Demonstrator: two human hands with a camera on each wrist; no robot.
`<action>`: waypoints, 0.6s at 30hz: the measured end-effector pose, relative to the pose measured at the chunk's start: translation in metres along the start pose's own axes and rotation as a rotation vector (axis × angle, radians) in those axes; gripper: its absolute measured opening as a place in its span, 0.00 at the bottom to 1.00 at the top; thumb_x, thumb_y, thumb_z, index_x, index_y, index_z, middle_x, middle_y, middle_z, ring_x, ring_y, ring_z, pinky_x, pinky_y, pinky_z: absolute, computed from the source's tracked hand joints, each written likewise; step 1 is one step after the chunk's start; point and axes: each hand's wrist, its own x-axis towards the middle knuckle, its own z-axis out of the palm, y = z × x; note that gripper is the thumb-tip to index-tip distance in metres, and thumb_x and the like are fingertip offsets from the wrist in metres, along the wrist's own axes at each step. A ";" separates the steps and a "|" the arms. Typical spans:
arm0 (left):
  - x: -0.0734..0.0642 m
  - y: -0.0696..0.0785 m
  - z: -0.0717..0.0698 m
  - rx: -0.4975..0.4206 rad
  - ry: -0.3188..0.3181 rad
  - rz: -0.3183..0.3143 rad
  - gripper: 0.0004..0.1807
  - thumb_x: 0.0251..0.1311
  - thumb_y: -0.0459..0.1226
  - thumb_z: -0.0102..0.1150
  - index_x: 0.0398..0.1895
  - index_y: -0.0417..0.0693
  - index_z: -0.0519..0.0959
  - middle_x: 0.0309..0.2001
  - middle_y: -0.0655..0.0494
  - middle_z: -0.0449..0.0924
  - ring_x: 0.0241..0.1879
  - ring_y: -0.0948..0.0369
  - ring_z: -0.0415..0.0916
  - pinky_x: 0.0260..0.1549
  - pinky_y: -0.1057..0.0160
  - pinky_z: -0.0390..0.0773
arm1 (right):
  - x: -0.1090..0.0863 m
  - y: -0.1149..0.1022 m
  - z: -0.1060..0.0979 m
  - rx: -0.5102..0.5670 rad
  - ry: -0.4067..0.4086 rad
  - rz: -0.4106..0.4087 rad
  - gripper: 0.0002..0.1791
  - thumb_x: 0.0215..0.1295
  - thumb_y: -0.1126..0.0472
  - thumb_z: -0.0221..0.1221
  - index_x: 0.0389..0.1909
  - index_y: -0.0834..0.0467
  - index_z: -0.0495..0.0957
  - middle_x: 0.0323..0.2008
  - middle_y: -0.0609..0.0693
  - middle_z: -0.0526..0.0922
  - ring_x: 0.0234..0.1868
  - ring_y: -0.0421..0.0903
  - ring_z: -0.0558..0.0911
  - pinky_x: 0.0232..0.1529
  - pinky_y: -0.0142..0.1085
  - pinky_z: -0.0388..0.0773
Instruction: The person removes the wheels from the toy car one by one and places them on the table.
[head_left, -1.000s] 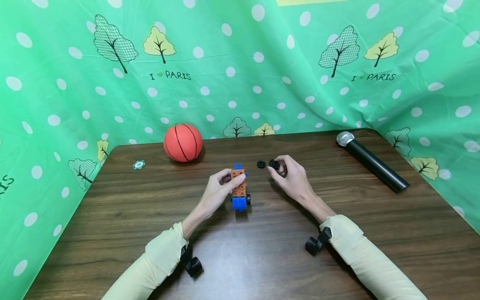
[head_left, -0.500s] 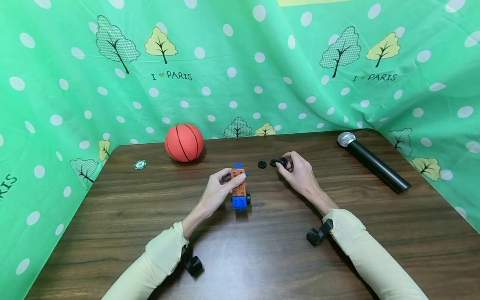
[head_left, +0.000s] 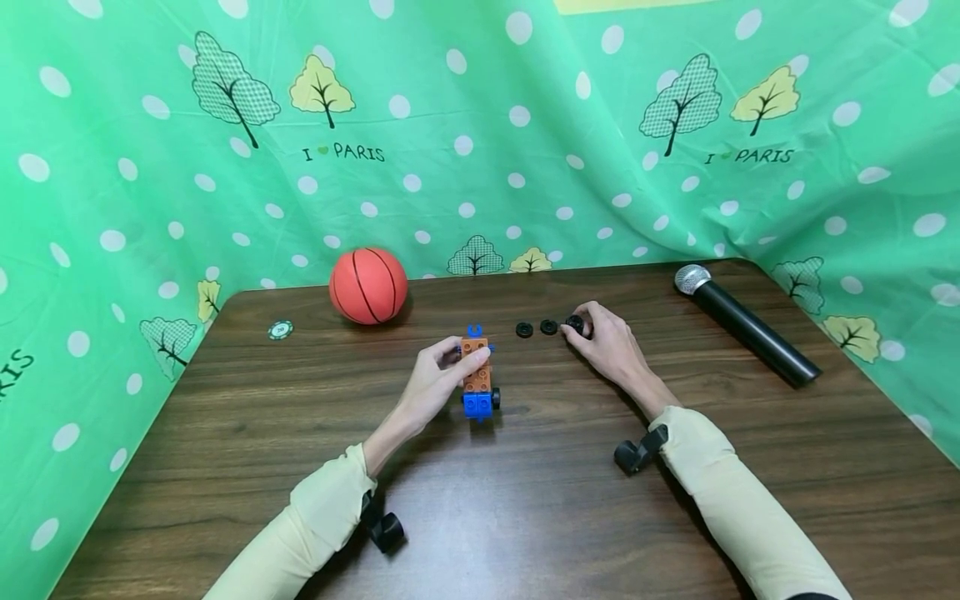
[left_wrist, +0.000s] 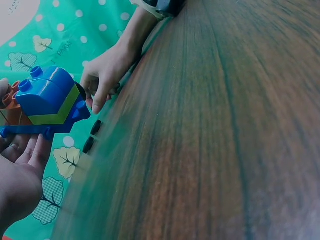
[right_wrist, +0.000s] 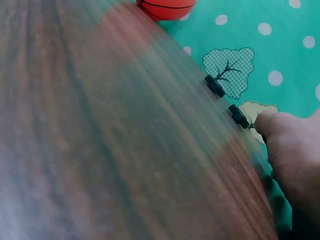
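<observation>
My left hand [head_left: 435, 379] grips a toy block car [head_left: 477, 385] made of orange and blue studded bricks, thumb across its top. A black wheel [head_left: 496, 399] shows on the car's right side near the blue end. In the left wrist view, the blue brick [left_wrist: 50, 92] has a yellow-green angled stripe. To the right, my right hand [head_left: 609, 343] pinches a black toy wheel [head_left: 574, 323] between thumb and fingers, right at the tabletop. Two more black wheels, one left [head_left: 524, 330] and one nearer the hand [head_left: 549, 327], lie flat in a row beside it.
An orange-red toy basketball [head_left: 368, 286] sits at the back left, with a poker chip [head_left: 281, 330] farther left. A black microphone [head_left: 746, 325] lies at the right. The green printed curtain [head_left: 465, 183] hangs behind the dark wooden table [head_left: 225, 433].
My right hand has shifted to the right and away from the second wheel, which now lies apart on the table. My left hand keeps the toy car in the same place.
</observation>
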 end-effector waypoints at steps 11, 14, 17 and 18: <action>-0.001 -0.003 0.002 -0.006 0.000 -0.013 0.15 0.70 0.43 0.63 0.49 0.40 0.82 0.36 0.54 0.83 0.31 0.63 0.74 0.33 0.66 0.75 | 0.003 0.005 -0.001 -0.050 -0.050 0.022 0.16 0.72 0.54 0.65 0.50 0.61 0.77 0.30 0.52 0.75 0.27 0.51 0.74 0.29 0.46 0.72; 0.000 -0.003 0.002 -0.006 0.002 -0.014 0.15 0.71 0.43 0.62 0.49 0.39 0.82 0.36 0.54 0.83 0.32 0.63 0.75 0.33 0.65 0.75 | 0.005 0.006 -0.001 -0.058 -0.062 0.025 0.17 0.73 0.54 0.65 0.51 0.62 0.77 0.30 0.53 0.75 0.28 0.51 0.75 0.29 0.46 0.72; 0.000 -0.002 0.002 -0.006 0.001 -0.015 0.15 0.71 0.43 0.62 0.50 0.39 0.81 0.36 0.53 0.83 0.32 0.62 0.75 0.34 0.65 0.75 | 0.006 0.006 0.000 -0.065 -0.077 0.026 0.17 0.73 0.54 0.65 0.52 0.63 0.78 0.31 0.54 0.76 0.29 0.52 0.76 0.30 0.47 0.73; 0.000 -0.002 0.003 -0.006 -0.001 -0.015 0.15 0.71 0.42 0.62 0.50 0.39 0.81 0.36 0.53 0.83 0.32 0.62 0.75 0.34 0.65 0.75 | 0.007 0.006 0.000 -0.069 -0.083 0.025 0.17 0.73 0.54 0.65 0.53 0.63 0.78 0.31 0.54 0.77 0.30 0.52 0.76 0.30 0.48 0.73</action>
